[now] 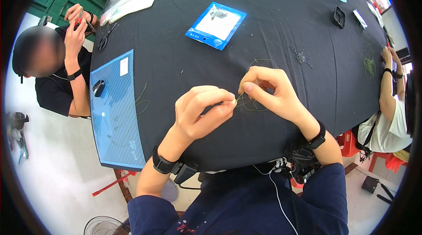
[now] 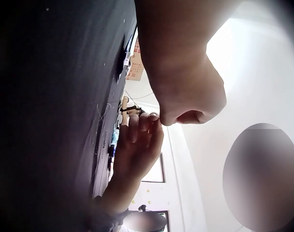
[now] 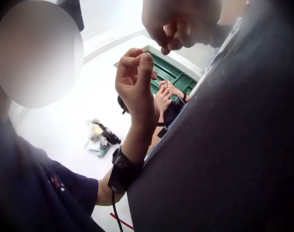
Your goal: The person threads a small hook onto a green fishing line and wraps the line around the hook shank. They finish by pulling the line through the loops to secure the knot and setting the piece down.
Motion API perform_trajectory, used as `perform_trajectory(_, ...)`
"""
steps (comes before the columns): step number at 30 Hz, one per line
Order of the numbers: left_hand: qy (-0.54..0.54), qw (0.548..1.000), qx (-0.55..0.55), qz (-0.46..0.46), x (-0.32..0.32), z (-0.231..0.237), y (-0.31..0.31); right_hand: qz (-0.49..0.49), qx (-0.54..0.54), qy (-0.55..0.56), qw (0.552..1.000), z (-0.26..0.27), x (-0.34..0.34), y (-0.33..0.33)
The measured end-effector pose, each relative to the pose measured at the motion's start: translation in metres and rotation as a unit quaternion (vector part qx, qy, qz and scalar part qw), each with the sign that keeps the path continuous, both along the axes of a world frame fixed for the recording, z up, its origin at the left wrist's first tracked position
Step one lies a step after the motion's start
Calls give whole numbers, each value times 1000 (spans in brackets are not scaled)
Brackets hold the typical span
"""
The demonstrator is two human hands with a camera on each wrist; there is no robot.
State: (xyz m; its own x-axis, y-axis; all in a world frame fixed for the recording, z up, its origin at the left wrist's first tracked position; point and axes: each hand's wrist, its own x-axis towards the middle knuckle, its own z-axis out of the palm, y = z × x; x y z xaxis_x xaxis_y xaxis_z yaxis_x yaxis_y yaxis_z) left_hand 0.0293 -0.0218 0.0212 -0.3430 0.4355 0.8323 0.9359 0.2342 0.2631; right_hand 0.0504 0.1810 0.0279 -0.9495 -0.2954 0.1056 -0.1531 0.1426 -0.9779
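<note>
Over the black tabletop, my left hand [image 1: 202, 109] pinches a thin yellow-green thread [image 1: 238, 102] between its thumb and forefinger tips. Close on its right, my right hand [image 1: 272, 90] has thumb and forefinger together on the same thread, which loops out beyond and below these fingers. In the left wrist view, the fingertips of both hands nearly meet. From the right wrist, the left hand [image 3: 137, 82] shows a tiny end of thread at its fingertips, while the right hand [image 3: 185, 19] is dark and blurred at the top.
A blue-and-white pouch [image 1: 217, 26] lies ahead, with a dark tangle of thread [image 1: 301, 57] to its right. On the left are a blue sheet [image 1: 115, 123] bearing a black object [image 1: 98, 88], loose green strands [image 1: 141, 102] and scissors [image 1: 104, 39]. Other people sit at both sides.
</note>
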Motion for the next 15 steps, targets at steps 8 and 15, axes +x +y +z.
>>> perform_trajectory(8, 8, 1000, -20, -1, -5, -4, -1, 24, -80, -19, 996, -10, 0, 0)
perform_trajectory(15, 4, 1000, -4, 8, -6, -2, 3, 34, -89, -43, 995, -3, 2, 1)
